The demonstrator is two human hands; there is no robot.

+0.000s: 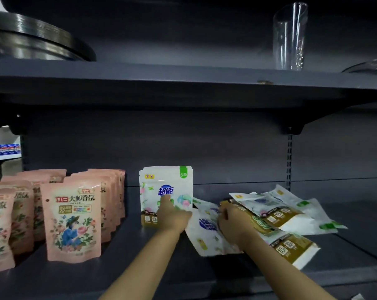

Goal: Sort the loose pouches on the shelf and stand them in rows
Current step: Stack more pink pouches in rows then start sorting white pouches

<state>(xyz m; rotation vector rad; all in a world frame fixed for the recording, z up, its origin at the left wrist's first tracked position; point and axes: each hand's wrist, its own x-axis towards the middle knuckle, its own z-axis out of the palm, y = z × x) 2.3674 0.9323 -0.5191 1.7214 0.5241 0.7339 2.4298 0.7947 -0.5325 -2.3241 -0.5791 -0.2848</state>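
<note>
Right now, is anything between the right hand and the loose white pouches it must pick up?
Nothing visible is. The right hand already rests on the pile of loose white pouches, which lie flat to the right of the standing white pouch under the left hand.

Dark shelf (140, 276) bearing pink pouches (71, 221), white pouches (276, 215)

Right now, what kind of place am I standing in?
Probably a shop aisle being stocked. Dark metal shelving holds rows of identical pink pouches, a standing white pouch with more lying loose, and a clear glass on the upper shelf.
</note>
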